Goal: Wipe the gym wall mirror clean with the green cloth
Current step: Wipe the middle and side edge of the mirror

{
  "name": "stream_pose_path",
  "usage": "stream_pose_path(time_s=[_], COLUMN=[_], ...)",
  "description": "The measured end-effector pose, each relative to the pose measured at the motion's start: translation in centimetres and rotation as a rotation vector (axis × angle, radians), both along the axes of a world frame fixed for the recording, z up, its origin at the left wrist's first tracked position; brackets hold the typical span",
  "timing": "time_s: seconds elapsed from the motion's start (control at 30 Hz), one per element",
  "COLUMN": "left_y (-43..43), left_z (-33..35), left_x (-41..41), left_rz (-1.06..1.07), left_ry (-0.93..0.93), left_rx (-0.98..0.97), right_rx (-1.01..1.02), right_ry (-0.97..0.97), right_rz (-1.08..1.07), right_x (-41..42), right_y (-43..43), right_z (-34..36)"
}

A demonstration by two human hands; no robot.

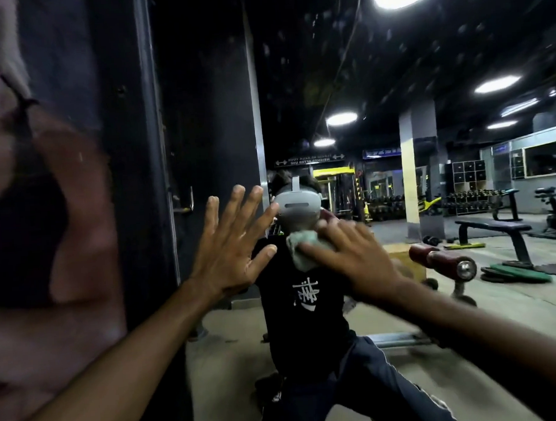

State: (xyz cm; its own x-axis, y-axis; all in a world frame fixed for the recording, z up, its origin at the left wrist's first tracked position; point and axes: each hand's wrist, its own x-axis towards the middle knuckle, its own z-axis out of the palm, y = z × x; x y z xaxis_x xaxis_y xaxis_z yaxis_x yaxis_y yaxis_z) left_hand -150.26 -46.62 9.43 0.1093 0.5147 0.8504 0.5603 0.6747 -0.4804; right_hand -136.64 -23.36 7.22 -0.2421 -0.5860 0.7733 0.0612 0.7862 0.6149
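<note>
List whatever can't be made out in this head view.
All in the head view:
1. Green cloth: mostly covered by the right hand pressing it to the mirror.
2. Right hand: edges smeared by motion blur.
3. Pink shape at the left edge: out of focus, cut off, unidentifiable.
4. Reflected sign: too small, reversed.

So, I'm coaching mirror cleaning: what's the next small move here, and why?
Probably slide the right hand and its green cloth sideways across the wall mirror: the cloth is bunched and pressed on one patch, while the left hand is spread open, seemingly bracing.
</note>
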Motion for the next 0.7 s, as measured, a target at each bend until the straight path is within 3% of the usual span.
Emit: stream_pose_path(time_s=[0.07, 0.2, 0.27, 0.37, 0.43, 0.5, 0.6, 0.7], left_y=[-0.1, 0.0, -0.3, -2.1, -4.0, -6.0, -7.0, -8.7], left_z=[0.0, -0.3, -0.9, -3.6, -4.9, -5.2, -4.9, -4.0], left_x=[-0.2, 0.1, 0.2, -0.2, -0.4, -1.0, -1.3, -2.0], left_rz=[0.007, 0.01, 0.046, 0.123, 0.219, 0.258, 0.302, 0.324], left_ry=[0.007, 0.013, 0.02, 0.011, 0.011, 0.014, 0.007, 0.028], left_rx=[-0.013, -0.003, 0.043, 0.108, 0.085, 0.069, 0.084, 0.072], right_rx=[-0.054, -0.421, -0.352, 0.008, 0.17, 0.141, -0.165, -0.056], right_ry=[0.034, 0.232, 0.166, 0.034, 0.023, 0.101, 0.227, 0.148], right_rz=[-0.038, 0.002, 0.082, 0.067, 0.072, 0.029, 0.058, 0.115], right_x=[0.1, -0.2, -1.3, -2.1, -2.0, -1.9, -3.1, -5.2], right_y=[0.5, -0.2, -1.7, -2.5, -1.9, -1.9, -3.6, -7.1], right_z=[3.9, 7.8, 3.9, -3.1, -1.4, 2.8, 4.9, 0.0])
